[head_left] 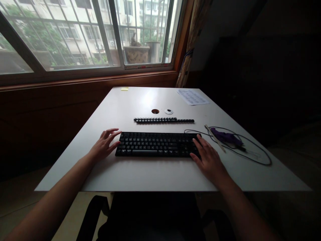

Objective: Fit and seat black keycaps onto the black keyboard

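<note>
A black keyboard point(150, 144) lies flat on the white table, and its upper row area looks bare of keycaps. At its left end is my left hand point(105, 144), fingers apart, fingertips at or against the keyboard's edge. My right hand point(207, 155) rests over the right end with its fingers spread, covering part of the keys there. Behind the keyboard, loose black keycaps point(155, 120) are lined up in rows. The keyboard's cable point(267, 164) loops out to the right.
Right of the keyboard lie a purple cloth point(225, 136), a thin light stick point(215, 139) and a wire tool point(250, 153). Farther back are a table hole point(155, 111), its round cover point(169, 111), printed sheets point(192, 97) and a yellow note point(124, 89).
</note>
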A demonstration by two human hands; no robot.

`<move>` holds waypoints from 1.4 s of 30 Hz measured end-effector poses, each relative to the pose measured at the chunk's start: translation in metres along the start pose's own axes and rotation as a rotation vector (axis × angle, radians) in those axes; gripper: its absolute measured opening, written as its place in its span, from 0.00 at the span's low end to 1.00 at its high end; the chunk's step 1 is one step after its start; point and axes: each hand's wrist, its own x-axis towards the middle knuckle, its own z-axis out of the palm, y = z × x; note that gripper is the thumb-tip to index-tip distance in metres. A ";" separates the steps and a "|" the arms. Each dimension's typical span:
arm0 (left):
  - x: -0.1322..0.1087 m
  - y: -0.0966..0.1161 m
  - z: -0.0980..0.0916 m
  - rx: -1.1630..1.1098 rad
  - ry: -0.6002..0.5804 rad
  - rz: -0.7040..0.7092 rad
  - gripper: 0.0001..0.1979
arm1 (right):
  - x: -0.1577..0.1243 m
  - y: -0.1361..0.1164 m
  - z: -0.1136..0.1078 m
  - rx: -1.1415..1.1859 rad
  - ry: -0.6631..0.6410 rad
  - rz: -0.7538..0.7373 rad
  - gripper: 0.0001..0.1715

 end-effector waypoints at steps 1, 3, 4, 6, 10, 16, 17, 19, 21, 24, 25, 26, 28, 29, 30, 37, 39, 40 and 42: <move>0.000 0.000 0.000 -0.005 -0.005 -0.007 0.24 | 0.000 0.000 0.001 -0.015 -0.018 -0.014 0.37; 0.000 0.000 0.000 -0.007 -0.019 -0.006 0.24 | 0.000 0.001 0.002 -0.033 -0.034 -0.030 0.33; 0.000 0.000 0.000 -0.008 -0.026 -0.001 0.24 | 0.000 0.002 0.003 -0.032 -0.027 -0.024 0.34; 0.001 0.000 -0.001 -0.013 -0.042 0.006 0.24 | 0.000 0.002 0.003 -0.016 0.009 0.005 0.39; 0.002 0.002 -0.003 -0.022 -0.062 0.009 0.25 | 0.000 0.003 0.004 -0.019 0.020 0.007 0.37; 0.003 0.004 -0.004 -0.028 -0.095 -0.004 0.26 | 0.000 0.006 0.005 -0.003 0.014 0.016 0.37; 0.003 0.004 -0.004 -0.029 -0.100 -0.005 0.26 | 0.000 0.006 0.005 -0.010 0.006 0.009 0.35; 0.003 0.004 -0.003 -0.028 -0.111 -0.002 0.26 | 0.000 0.007 0.006 -0.021 0.002 0.014 0.34; 0.004 0.002 -0.002 -0.026 -0.118 0.009 0.26 | 0.000 0.008 0.006 -0.016 0.012 0.039 0.37; 0.004 0.000 0.001 -0.019 -0.124 0.022 0.26 | -0.001 0.009 0.008 -0.024 -0.010 0.022 0.36; 0.004 -0.001 0.002 -0.017 -0.126 0.022 0.27 | -0.001 0.010 0.008 -0.029 -0.019 0.020 0.36; 0.004 -0.001 0.002 -0.015 -0.128 0.021 0.27 | -0.001 0.010 0.009 -0.031 -0.021 0.031 0.37; 0.004 -0.002 0.003 -0.015 -0.132 0.018 0.27 | -0.002 0.012 0.010 -0.027 -0.019 0.065 0.40; 0.004 -0.003 0.004 -0.016 -0.134 0.017 0.27 | -0.002 0.012 0.010 -0.029 -0.024 0.068 0.41; 0.004 -0.003 0.004 -0.018 -0.133 0.018 0.27 | -0.002 0.013 0.011 -0.034 -0.032 0.059 0.39; 0.006 -0.002 0.005 -0.019 -0.126 0.022 0.27 | -0.001 0.012 0.010 -0.049 -0.037 0.082 0.38; 0.007 -0.001 0.005 -0.016 -0.131 0.014 0.26 | -0.001 0.013 0.011 -0.053 -0.044 0.072 0.37; 0.007 -0.001 0.005 -0.016 -0.133 0.010 0.26 | -0.001 0.014 0.012 -0.050 -0.035 0.077 0.38; 0.008 0.000 0.004 -0.018 -0.135 0.005 0.26 | -0.002 0.016 0.014 -0.042 -0.021 0.087 0.40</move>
